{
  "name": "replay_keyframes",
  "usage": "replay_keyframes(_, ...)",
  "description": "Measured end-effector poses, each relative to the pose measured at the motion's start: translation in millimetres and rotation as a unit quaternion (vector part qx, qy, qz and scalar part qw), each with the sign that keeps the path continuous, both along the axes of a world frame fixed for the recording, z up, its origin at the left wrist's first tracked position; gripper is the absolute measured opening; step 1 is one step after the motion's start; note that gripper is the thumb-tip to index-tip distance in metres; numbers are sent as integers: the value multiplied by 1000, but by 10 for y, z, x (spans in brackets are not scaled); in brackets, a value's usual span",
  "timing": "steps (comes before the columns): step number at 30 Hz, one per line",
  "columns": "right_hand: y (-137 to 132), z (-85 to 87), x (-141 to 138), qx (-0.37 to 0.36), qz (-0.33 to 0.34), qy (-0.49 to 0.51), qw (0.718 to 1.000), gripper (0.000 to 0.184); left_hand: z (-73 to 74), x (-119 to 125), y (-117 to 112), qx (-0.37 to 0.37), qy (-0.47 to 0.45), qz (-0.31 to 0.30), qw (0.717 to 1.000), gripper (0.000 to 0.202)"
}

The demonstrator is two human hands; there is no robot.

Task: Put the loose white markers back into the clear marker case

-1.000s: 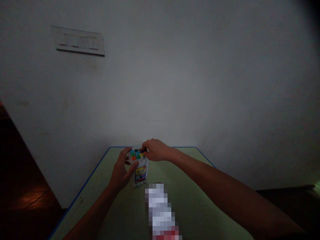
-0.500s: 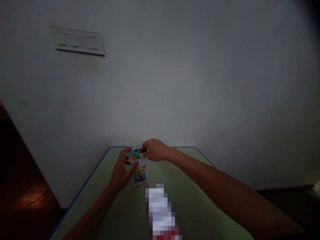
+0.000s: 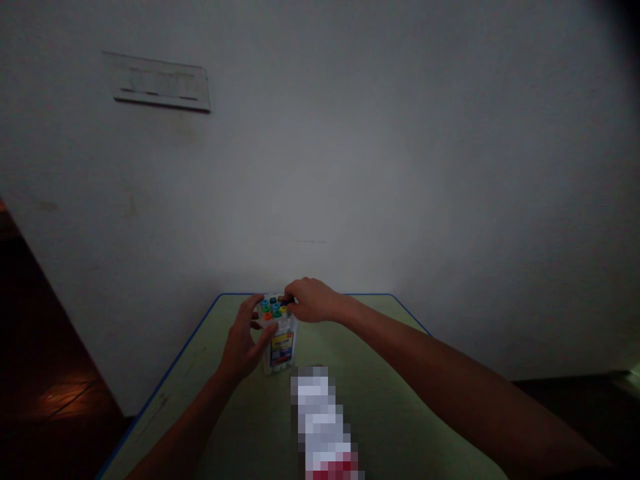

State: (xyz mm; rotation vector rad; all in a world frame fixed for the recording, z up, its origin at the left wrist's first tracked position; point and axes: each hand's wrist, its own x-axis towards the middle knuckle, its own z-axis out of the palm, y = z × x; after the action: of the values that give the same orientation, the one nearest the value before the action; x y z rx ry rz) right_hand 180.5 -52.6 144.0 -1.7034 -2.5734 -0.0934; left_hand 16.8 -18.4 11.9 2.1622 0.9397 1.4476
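A clear plastic case of markers (image 3: 282, 348) with a printed label stands upright on the table. Several coloured marker caps (image 3: 274, 309) show at its open top: blue, green, orange, yellow and some dark ones. My left hand (image 3: 246, 338) is wrapped round the case's left side, thumb on the front and fingers behind the rim. At the top right corner of the case, my right hand (image 3: 313, 300) is closed in a pinch on a dark-capped marker (image 3: 288, 301) that still sits among the others. Its fingertips partly hide that cap.
The pale green table (image 3: 350, 373) has a blue edge and reaches the grey wall (image 3: 350, 167). A blurred-out white and red object (image 3: 323, 420) lies near the front. A wall plate (image 3: 160, 83) is at upper left; dark floor (image 3: 50, 373) lies left.
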Motion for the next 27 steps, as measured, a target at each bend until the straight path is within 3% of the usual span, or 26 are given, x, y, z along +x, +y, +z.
replay_keyframes(27,14,-16,3,4,6,-10,1000,30,3,-6,1,2,-7,-8,1000,49)
